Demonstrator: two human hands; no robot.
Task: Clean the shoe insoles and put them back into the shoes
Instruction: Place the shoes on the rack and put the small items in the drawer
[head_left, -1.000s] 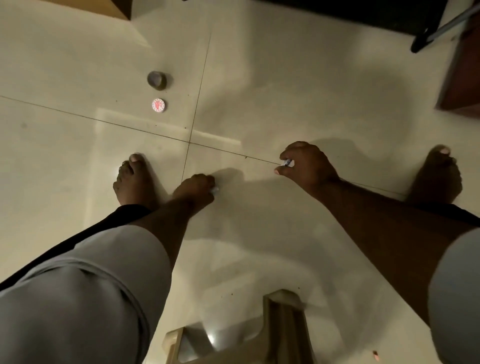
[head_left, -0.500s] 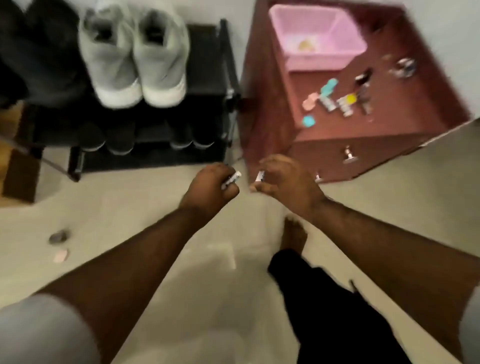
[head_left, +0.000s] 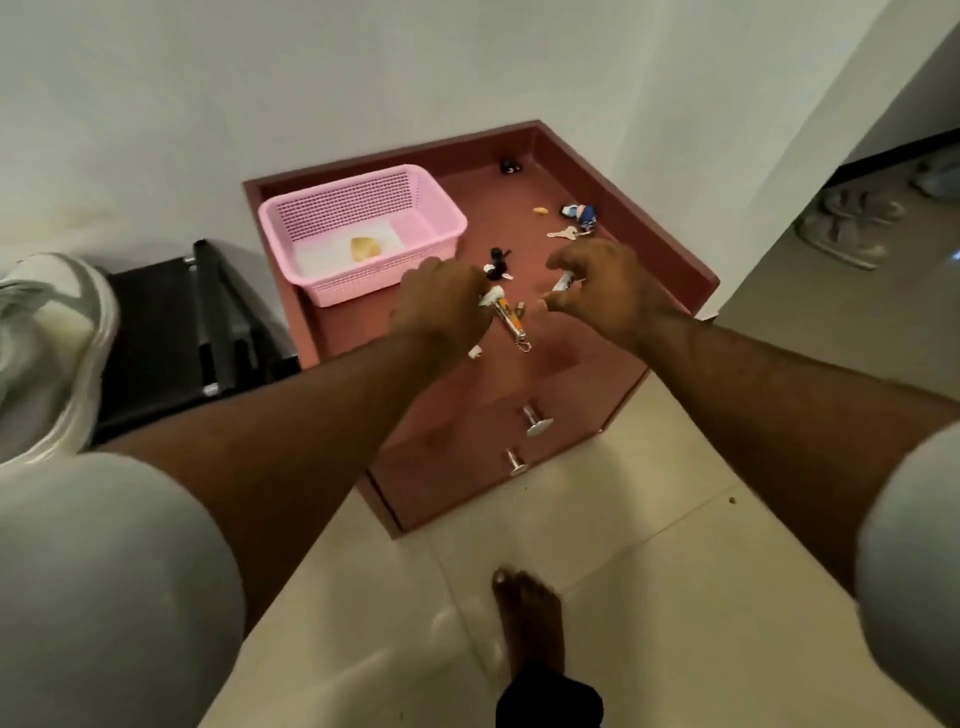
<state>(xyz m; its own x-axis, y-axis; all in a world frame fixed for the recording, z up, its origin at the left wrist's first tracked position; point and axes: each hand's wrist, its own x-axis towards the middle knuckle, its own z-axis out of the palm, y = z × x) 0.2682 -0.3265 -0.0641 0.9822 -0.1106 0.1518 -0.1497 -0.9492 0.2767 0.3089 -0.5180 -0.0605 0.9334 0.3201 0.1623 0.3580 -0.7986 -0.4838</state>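
Partly, hands (head_left: 524, 299) over blurred clutter (head_left: 511, 317).

Dim, warm indoor light, soft glare on the floor tiles (head_left: 649, 597) at 6 o'clock, grainy softness throughout, motion blur on the sleeves (head_left: 104, 587) at 8 and 4 o'clock, wide-angle bending at the edges

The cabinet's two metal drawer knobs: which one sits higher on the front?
The upper knob, just below the cabinet top, whose round flat cap faces the camera. The other knob sits lower, nearer the floor, and slightly to its left.
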